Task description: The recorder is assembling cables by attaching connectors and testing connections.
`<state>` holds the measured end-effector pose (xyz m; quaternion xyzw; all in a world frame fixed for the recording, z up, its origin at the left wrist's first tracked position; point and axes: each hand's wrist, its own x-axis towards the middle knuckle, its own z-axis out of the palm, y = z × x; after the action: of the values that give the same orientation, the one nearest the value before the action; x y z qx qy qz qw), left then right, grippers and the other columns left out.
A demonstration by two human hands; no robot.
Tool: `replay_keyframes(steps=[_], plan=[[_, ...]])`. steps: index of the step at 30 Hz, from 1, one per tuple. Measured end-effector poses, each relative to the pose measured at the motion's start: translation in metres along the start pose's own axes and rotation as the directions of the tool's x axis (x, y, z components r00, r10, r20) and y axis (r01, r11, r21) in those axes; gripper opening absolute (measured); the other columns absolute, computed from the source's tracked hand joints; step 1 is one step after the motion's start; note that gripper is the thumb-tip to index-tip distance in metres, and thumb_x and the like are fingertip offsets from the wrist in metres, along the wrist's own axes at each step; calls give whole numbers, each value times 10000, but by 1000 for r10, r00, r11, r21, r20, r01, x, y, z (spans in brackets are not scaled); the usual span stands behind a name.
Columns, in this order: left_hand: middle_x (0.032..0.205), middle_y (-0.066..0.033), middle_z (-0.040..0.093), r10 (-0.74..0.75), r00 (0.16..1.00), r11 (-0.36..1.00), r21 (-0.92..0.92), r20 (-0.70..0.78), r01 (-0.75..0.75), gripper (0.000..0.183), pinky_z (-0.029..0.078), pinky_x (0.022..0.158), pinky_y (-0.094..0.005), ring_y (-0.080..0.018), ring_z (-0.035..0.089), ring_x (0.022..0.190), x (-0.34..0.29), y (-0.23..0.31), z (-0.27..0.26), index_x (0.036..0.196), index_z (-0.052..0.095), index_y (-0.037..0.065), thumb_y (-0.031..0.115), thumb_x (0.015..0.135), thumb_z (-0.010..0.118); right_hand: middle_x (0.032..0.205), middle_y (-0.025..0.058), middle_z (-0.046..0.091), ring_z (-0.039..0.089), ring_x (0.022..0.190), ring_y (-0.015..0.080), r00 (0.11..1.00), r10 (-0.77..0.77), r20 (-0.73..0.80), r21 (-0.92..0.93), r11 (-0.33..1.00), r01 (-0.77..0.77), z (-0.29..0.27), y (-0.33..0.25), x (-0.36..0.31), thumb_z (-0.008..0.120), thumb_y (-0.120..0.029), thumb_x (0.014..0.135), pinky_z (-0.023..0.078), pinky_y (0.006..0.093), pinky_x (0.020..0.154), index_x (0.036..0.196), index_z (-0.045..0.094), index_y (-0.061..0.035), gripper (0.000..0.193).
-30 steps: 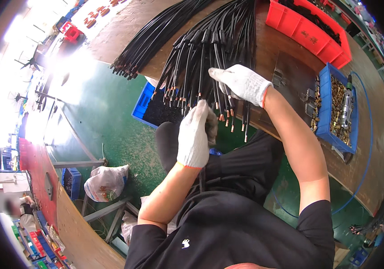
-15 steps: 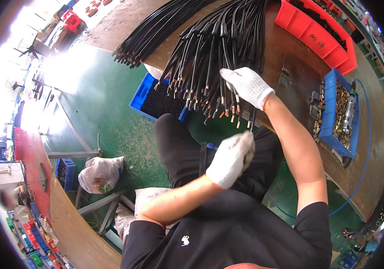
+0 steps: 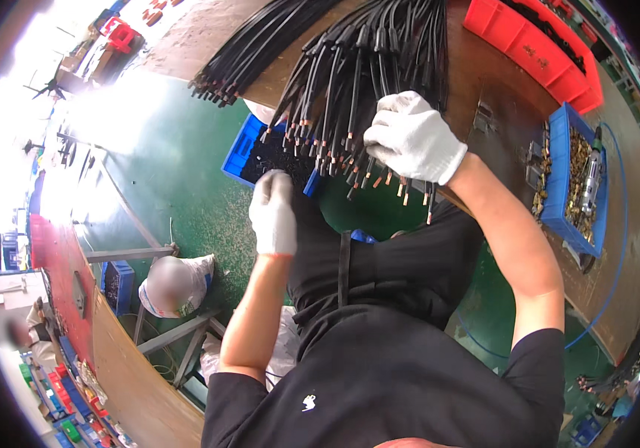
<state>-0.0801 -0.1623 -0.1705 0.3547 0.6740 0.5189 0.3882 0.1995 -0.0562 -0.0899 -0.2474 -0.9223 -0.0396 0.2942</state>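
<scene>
My right hand (image 3: 414, 140), in a white knit glove, is closed among the cable ends, its curled fingers around a black cable. A thick bundle of black cables (image 3: 335, 89) hangs over the table edge, many ends stripped to copper. My left hand (image 3: 273, 215), also gloved, is raised beside the near edge of a blue bin (image 3: 238, 153) holding small black pieces (image 3: 271, 158). Its fingers are pressed together and slightly blurred; anything between them is hidden.
A second black cable bundle (image 3: 253, 52) lies farther left on the table. To the right stand a red bin (image 3: 532, 56) of black parts and a blue bin (image 3: 559, 172) of brass-coloured pieces with a metal tool (image 3: 592, 183) on top. A white sack (image 3: 185, 280) sits on the green floor.
My left hand has moved left and away from the cable ends to the blue bin. My right hand has shifted slightly, its fingers now curled more tightly.
</scene>
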Motion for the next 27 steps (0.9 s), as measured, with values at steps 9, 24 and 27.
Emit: replay_keyframes(steps=[9,24,27], plan=[[862,23,638,-230,851,927,-161,472,340,307,447,648,-232,-50,540,731,-58,27,73,1081,692,36,339,1060,646,824,-22,677,658,1017,235,987,-56,149,96,995,42,0,10,-4,787,-262,781,477,426,936,883,764,-182,132],[704,58,460,-185,786,902,-216,590,375,323,277,500,-235,-49,359,567,-60,20,86,906,594,101,347,1108,538,790,-39,677,639,981,216,965,-91,247,60,995,78,-1,17,-6,785,-358,795,469,409,907,926,796,-232,182],[705,64,451,-195,786,897,-218,586,385,321,273,495,-234,-45,352,568,-63,17,85,929,603,97,354,1110,536,792,-43,679,641,981,214,964,-75,257,71,996,58,-2,17,-5,785,-380,787,473,407,902,910,791,-229,194]])
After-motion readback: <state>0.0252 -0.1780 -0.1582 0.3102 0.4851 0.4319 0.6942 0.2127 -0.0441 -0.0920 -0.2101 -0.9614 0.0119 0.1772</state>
